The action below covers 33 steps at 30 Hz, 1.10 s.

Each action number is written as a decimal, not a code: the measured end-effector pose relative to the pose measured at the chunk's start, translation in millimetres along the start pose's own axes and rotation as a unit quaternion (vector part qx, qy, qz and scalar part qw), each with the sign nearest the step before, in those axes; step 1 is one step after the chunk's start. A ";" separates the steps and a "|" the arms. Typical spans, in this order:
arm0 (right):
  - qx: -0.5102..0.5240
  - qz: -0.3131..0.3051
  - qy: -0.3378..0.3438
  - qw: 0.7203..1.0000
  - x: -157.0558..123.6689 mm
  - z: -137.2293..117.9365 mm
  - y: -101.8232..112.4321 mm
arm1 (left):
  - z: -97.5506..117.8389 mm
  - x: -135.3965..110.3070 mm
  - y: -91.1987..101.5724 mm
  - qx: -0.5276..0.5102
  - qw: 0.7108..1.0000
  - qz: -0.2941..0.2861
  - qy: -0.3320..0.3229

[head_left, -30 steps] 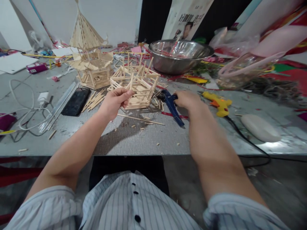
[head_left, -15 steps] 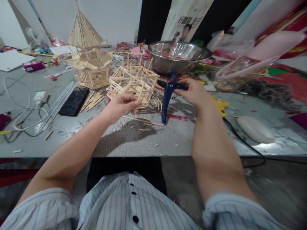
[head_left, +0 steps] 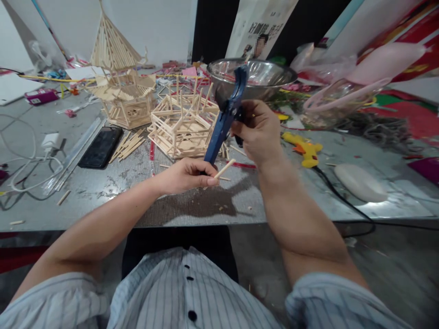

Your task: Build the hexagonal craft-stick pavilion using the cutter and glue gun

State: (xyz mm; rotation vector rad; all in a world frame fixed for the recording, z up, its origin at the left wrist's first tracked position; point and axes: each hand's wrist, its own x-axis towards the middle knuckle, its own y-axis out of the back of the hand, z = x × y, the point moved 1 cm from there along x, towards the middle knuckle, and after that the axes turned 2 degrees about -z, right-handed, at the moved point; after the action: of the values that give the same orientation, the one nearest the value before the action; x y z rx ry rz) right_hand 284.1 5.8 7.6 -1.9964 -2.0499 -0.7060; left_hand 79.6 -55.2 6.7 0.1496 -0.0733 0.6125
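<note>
A short pale wooden stick (head_left: 225,168) is pinched between the thumb and fingers of my left hand (head_left: 188,177), low over the front of the table. My right hand (head_left: 260,130) is closed around a blue-handled cutter (head_left: 221,130), raised and slanting. One long handle of the cutter runs down to my left fingers; whether they touch it I cannot tell. Just behind the cutter stands an open six-sided stick frame (head_left: 181,125) with upright posts, partly covered by the tool. To its left is a stick pavilion model (head_left: 126,98) with a pointed roof.
Loose sticks (head_left: 128,145) lie beside a black phone (head_left: 100,147) on the left. A steel bowl (head_left: 254,80) stands behind my right hand. On the right are a yellow glue gun (head_left: 303,148), its black cord, a white rounded object (head_left: 360,183) and a pink-handled basket (head_left: 343,107).
My right hand has lifted the cutter and tilted it, bringing its lower handle leftward to my left hand. My left hand has moved right and down with the stick, away from the frame.
</note>
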 end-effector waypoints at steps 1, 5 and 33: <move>0.032 0.011 0.013 0.999 -1.5 -4.2 -2.1 | 0.9 -0.5 -0.7 -0.006 1.000 -0.001 -0.005; 0.120 -0.082 -0.044 0.988 -7.3 -11.4 7.1 | 7.8 -4.4 3.1 0.002 0.996 0.065 -0.066; 0.016 0.064 -0.041 0.997 -10.9 -6.7 -27.9 | 5.5 -5.2 2.9 0.344 0.884 0.247 -0.200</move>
State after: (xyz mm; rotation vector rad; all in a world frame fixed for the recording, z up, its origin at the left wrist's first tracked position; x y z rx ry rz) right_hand 256.3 -6.3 2.9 -2.1483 -1.9433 -0.5708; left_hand 73.5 -56.7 11.9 0.9743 -0.3001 1.0956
